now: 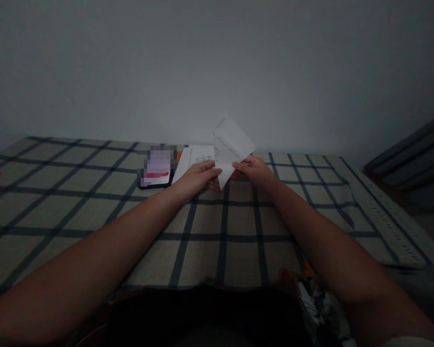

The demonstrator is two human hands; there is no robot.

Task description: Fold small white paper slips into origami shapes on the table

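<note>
A white sheet of paper (pixel 234 137), partly folded with a pointed lower corner, is held up between both my hands above the checked cloth. My left hand (pixel 198 177) pinches its lower left edge between thumb and fingers. On the other side, my right hand (pixel 252 168) grips the lower right edge, thumb on top. Faint print shows near the paper's upper left edge. Behind my left hand lies a white booklet or sheet (pixel 188 161) with a printed drawing, partly covered by the hand and the paper.
Left of the booklet is a phone (pixel 157 168) with a lit, blurred screen. The checked cloth (pixel 104 193) spreads over the whole surface up to a pale wall (pixel 130 72). A dark striped object (pixel 415 159) stands at the right. Patterned fabric (pixel 321 303) lies near my right forearm.
</note>
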